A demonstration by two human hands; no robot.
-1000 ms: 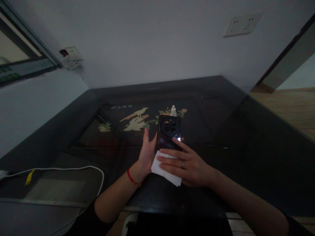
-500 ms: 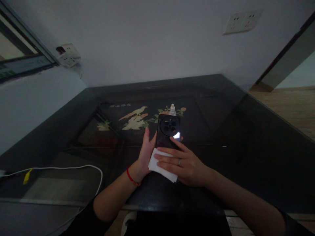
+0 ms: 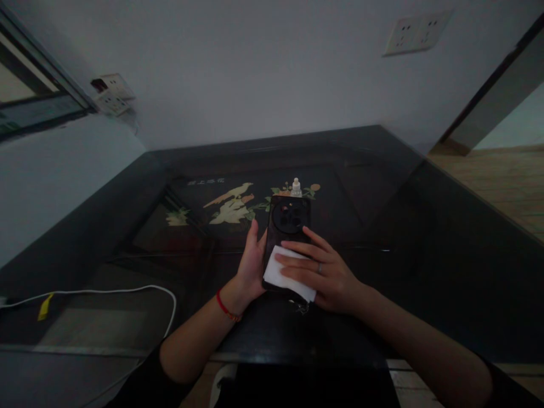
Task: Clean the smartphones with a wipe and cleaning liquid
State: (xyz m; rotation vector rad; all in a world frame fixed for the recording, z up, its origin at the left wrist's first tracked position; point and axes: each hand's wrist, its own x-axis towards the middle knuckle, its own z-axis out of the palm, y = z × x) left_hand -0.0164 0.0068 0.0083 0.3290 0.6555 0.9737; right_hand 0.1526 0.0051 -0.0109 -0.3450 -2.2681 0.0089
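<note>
Gripping a dark rectangular smartphone (image 3: 291, 216) from the left, the left hand (image 3: 252, 266) holds it at the glossy black table's (image 3: 425, 283) near middle. The right hand (image 3: 334, 277) lays straightened fingers on a folded white tissue (image 3: 276, 273) across its near half; whether they pinch it, I cannot tell.

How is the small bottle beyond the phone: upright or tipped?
Upright: the small bottle has its white cap pointing up; the smartphone hides its base.

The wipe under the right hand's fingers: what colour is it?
The wipe is white, with no pattern visible; best seen in the head view.
</note>
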